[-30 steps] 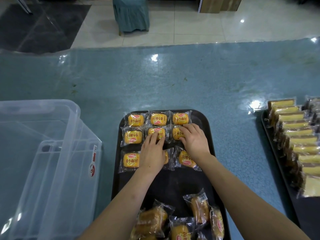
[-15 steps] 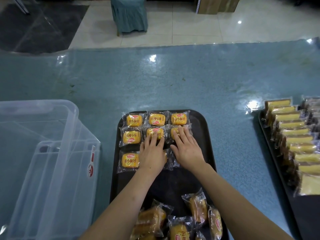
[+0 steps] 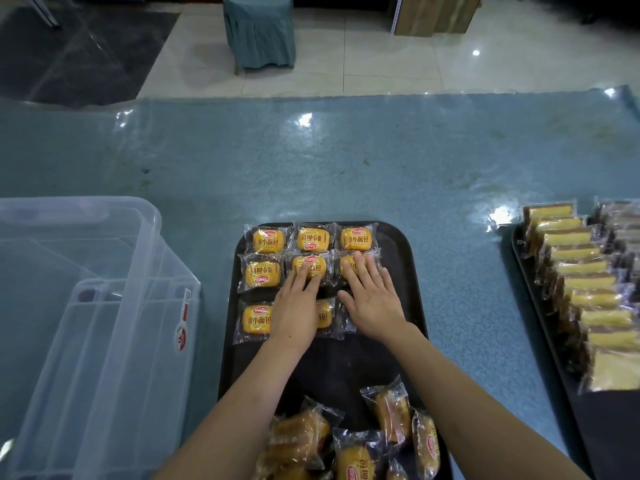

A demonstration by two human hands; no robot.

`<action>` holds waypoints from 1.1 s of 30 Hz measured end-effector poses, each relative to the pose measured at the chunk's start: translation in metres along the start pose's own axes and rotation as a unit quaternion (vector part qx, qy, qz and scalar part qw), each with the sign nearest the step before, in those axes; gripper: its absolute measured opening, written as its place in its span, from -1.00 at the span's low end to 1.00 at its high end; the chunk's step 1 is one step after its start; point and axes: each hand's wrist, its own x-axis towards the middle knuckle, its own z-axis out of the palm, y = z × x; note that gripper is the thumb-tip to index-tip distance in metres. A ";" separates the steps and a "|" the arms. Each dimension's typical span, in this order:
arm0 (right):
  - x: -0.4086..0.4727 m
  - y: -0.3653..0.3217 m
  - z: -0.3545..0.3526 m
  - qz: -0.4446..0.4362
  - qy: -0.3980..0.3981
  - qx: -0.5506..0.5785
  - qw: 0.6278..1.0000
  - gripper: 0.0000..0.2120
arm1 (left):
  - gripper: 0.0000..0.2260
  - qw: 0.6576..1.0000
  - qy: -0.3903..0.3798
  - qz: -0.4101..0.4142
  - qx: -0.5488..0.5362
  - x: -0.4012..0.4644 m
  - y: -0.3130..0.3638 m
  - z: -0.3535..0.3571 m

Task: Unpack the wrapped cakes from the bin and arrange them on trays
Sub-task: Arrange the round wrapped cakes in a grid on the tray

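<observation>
A black tray in front of me holds rows of wrapped yellow cakes. My left hand lies flat on the middle of the third row, its straight fingertips on the centre cake of the second row. My right hand lies flat beside it, fingers straight over the right cake of the second row, covering the third-row cake beneath the palm. A loose pile of wrapped cakes sits at the tray's near end. The clear plastic bin stands at the left.
A second black tray at the right edge carries a long row of wrapped yellow cake slices. The table has a blue glossy cover. Beyond its far edge are a tiled floor and a covered stool.
My right hand has flattened and slid left and toward me, from the second-row right cake onto the third row. The left hand has barely moved.
</observation>
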 end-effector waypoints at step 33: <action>-0.018 -0.060 0.016 -0.163 0.106 0.057 0.979 -0.54 | -0.52 0.985 0.114 -0.121 -0.046 -0.067 -0.085 0.012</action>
